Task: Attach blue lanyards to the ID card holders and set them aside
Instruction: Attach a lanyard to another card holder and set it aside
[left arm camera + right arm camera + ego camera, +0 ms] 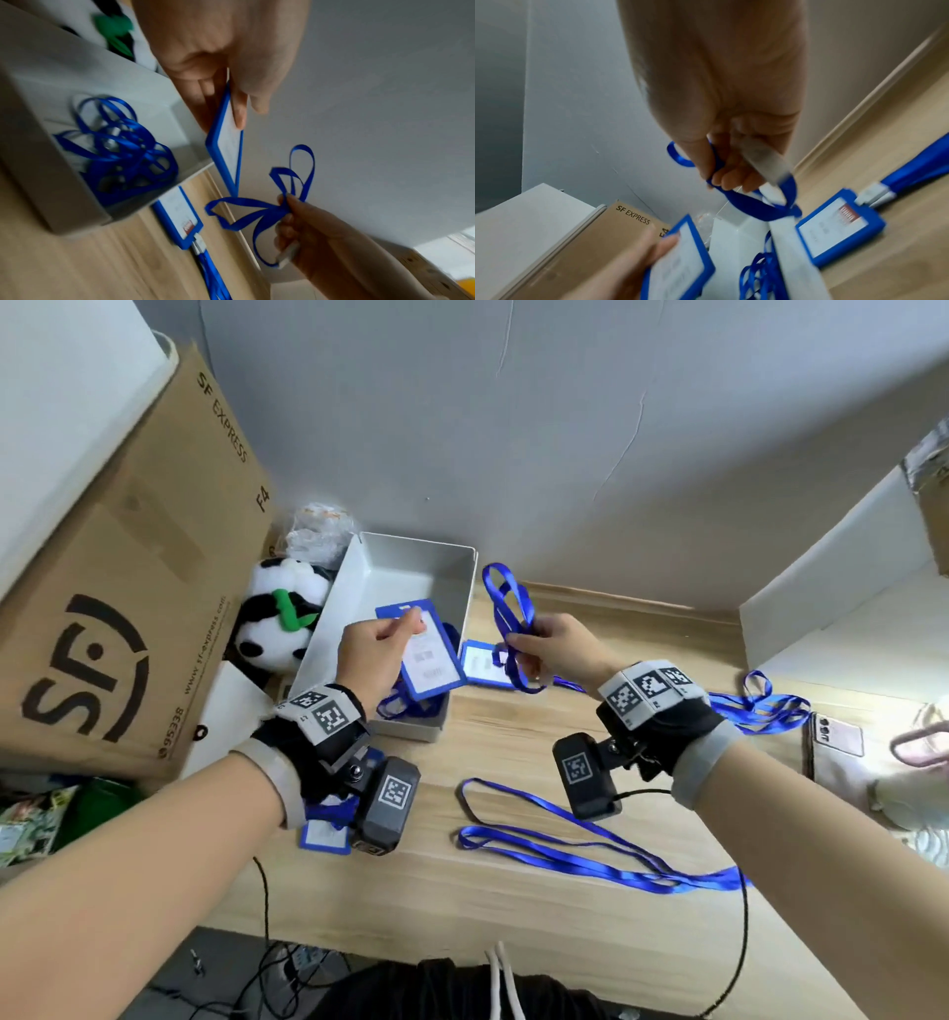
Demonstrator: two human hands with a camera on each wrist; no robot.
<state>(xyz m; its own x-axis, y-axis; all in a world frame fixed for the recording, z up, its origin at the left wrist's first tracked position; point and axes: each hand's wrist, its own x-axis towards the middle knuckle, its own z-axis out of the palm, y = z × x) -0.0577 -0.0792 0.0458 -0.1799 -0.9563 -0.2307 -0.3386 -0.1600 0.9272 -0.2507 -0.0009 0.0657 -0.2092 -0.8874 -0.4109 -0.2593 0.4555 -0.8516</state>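
Held over the grey bin, the stiff, light card holder is pinched at its top edge by the left hand, while the right hand bunches the limp, slippery blue lanyard, best taken near its clip.

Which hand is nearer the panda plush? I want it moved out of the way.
Left. The left hand holds an ID card holder over the white bin, which stands right beside the panda plush. The right hand grips a blue lanyard beyond the bin's far side.

Glossy blue ribbon lanyard, smooth blue plastic card holder, matt white plastic bin, wood-grain desk, matt brown cardboard box, fluffy plush panda.
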